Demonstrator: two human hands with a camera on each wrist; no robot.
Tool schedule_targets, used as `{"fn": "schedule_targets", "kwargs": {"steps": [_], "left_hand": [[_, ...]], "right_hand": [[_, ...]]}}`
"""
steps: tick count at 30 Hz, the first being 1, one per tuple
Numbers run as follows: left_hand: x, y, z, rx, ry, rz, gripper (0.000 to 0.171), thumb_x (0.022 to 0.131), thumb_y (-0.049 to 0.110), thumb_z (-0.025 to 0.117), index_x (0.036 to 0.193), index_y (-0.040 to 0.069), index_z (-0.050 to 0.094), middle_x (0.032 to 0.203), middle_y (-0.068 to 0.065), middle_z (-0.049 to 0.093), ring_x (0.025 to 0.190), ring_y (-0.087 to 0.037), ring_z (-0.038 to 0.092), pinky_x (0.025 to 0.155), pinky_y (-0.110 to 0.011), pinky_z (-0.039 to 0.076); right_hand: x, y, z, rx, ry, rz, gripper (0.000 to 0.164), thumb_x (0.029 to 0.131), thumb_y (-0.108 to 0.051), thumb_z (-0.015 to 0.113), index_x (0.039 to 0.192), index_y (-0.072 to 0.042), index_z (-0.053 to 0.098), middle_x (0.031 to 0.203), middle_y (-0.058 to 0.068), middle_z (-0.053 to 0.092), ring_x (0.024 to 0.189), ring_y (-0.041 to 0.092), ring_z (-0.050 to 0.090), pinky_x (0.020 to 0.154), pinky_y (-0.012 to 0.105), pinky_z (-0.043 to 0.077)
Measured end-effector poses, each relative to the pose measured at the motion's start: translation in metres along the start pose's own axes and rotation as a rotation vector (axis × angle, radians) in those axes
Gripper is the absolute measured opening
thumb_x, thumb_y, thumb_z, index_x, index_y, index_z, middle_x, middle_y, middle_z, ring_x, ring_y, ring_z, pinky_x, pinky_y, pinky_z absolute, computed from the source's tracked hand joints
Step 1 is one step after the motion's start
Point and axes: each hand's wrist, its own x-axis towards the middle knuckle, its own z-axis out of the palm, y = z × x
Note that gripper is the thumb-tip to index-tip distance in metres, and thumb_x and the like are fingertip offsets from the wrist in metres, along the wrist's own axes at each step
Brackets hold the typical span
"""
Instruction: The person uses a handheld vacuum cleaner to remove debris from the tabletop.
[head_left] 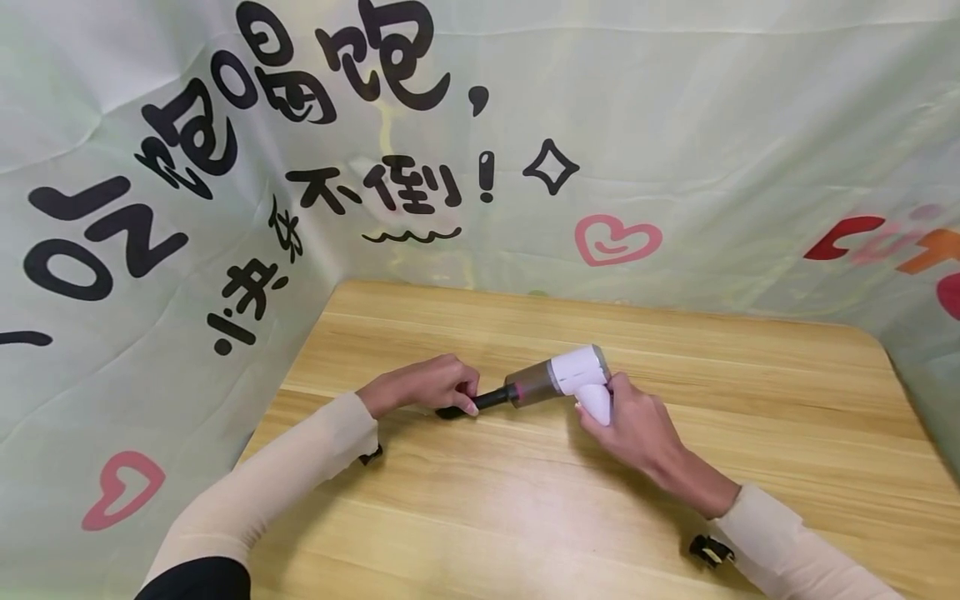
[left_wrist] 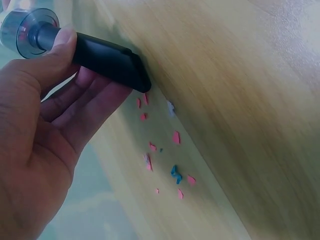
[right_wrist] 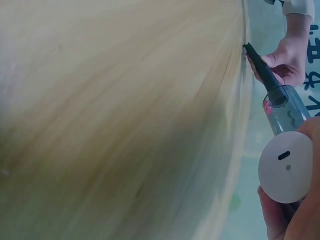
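Note:
A white handheld vacuum cleaner (head_left: 576, 370) with a see-through dust cup (head_left: 534, 384) is held low over the wooden table, pointing left. My right hand (head_left: 637, 423) grips its handle. At the other end, my left hand (head_left: 444, 385) holds the black nozzle (left_wrist: 107, 60), thumb on top and fingers underneath. Small pink scraps (left_wrist: 176, 137) and a blue scrap (left_wrist: 176, 174) lie scattered on the table beyond the nozzle tip in the left wrist view. Something pink shows inside the cup (right_wrist: 287, 112) in the right wrist view.
The wooden table (head_left: 480, 517) meets a pale cloth backdrop (head_left: 712, 150) with black lettering and hearts at its back and left. A small black device (head_left: 711, 551) sits at the right cuff, another (head_left: 371, 455) at the left.

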Motion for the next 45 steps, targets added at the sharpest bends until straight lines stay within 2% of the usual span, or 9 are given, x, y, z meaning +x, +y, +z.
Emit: {"fn": "schedule_targets", "kwargs": {"steps": [8, 16, 24, 32, 45], "left_hand": [[-0.005, -0.002, -0.001, -0.024, 0.008, 0.004, 0.019, 0.086, 0.034, 0.071, 0.079, 0.021, 0.059, 0.07, 0.01, 0.059, 0.058, -0.004, 0.047, 0.056, -0.02, 0.042], [-0.009, 0.0, -0.003, -0.038, 0.012, -0.025, 0.018, 0.086, 0.033, 0.07, 0.079, 0.02, 0.059, 0.069, 0.008, 0.059, 0.057, -0.005, 0.047, 0.055, -0.021, 0.041], [-0.009, -0.002, -0.005, -0.023, 0.044, -0.032, 0.019, 0.087, 0.034, 0.069, 0.08, 0.022, 0.057, 0.068, 0.007, 0.06, 0.056, -0.005, 0.046, 0.053, -0.021, 0.039], [-0.008, -0.004, -0.008, -0.046, 0.058, -0.023, 0.017, 0.088, 0.031, 0.068, 0.081, 0.021, 0.057, 0.068, 0.005, 0.059, 0.055, -0.007, 0.045, 0.052, -0.022, 0.038], [-0.002, -0.008, -0.012, -0.019, 0.082, -0.015, 0.018, 0.088, 0.031, 0.069, 0.08, 0.022, 0.055, 0.067, 0.006, 0.058, 0.054, -0.007, 0.043, 0.052, -0.022, 0.037]], "right_hand": [[0.002, -0.005, 0.002, -0.013, 0.027, -0.029, 0.052, 0.077, -0.04, 0.071, 0.096, 0.003, 0.05, 0.069, 0.009, 0.056, 0.048, 0.014, 0.046, 0.038, 0.021, 0.037], [0.009, -0.006, 0.0, -0.04, 0.073, -0.104, 0.049, 0.076, -0.04, 0.07, 0.091, 0.002, 0.05, 0.065, 0.007, 0.053, 0.045, 0.012, 0.043, 0.035, 0.019, 0.034], [0.019, -0.004, -0.003, -0.062, 0.117, -0.177, 0.046, 0.076, -0.039, 0.069, 0.089, 0.001, 0.05, 0.065, 0.007, 0.053, 0.044, 0.012, 0.043, 0.035, 0.019, 0.034], [0.028, -0.003, -0.007, -0.08, 0.132, -0.206, 0.046, 0.076, -0.04, 0.068, 0.087, 0.001, 0.049, 0.064, 0.007, 0.053, 0.045, 0.013, 0.043, 0.035, 0.02, 0.034], [0.04, 0.002, -0.011, -0.105, 0.184, -0.258, 0.047, 0.074, -0.042, 0.067, 0.088, 0.0, 0.049, 0.064, 0.008, 0.056, 0.045, 0.014, 0.044, 0.034, 0.024, 0.036]]}}
